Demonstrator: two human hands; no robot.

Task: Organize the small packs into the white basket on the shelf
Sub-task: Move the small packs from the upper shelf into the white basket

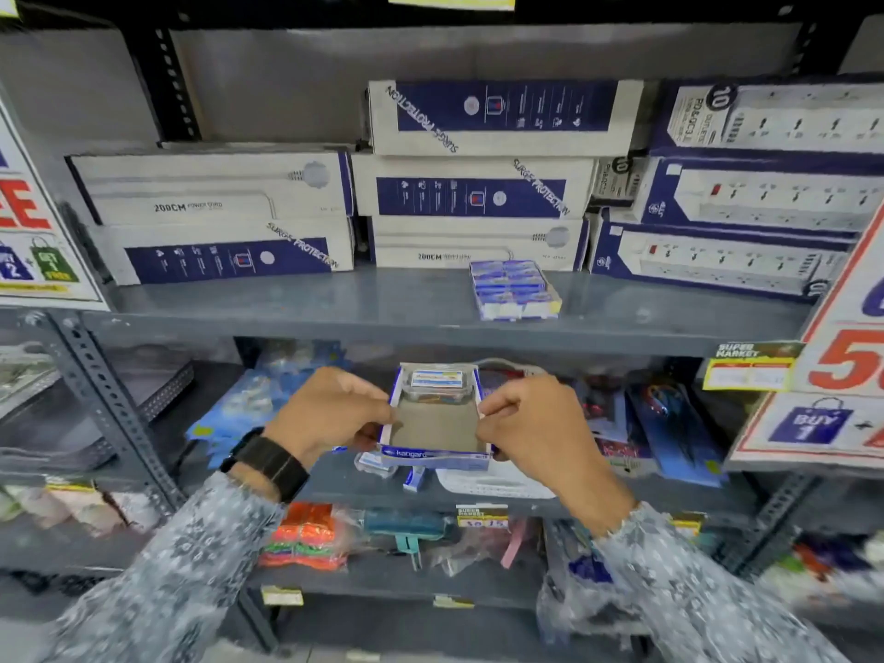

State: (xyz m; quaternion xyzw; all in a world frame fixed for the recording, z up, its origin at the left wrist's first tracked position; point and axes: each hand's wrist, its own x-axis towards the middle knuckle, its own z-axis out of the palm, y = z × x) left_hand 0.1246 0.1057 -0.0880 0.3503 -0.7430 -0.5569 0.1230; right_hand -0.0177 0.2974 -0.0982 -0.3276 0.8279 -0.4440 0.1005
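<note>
I hold an open blue-and-white cardboard tray point(433, 430) marked "kangaro" in front of the middle shelf. My left hand point(330, 413) grips its left wall and my right hand point(531, 423) grips its right wall. One clear small pack point(436, 382) with a blue-white label lies at the tray's far end; the rest of the tray floor is bare. Under the tray, a white basket point(497, 480) rests on the shelf, mostly hidden. Two small packs point(375, 464) point(414, 477) lie on the shelf by the basket. A block of blue small packs point(514, 287) stands on the upper shelf.
Stacked power-strip boxes point(478, 198) fill the back of the upper shelf point(287, 303). Bagged goods point(229, 409) crowd the middle shelf on both sides. Sale signs point(832, 375) hang at the right and left point(28, 222). A slotted metal upright point(105, 404) stands at the left.
</note>
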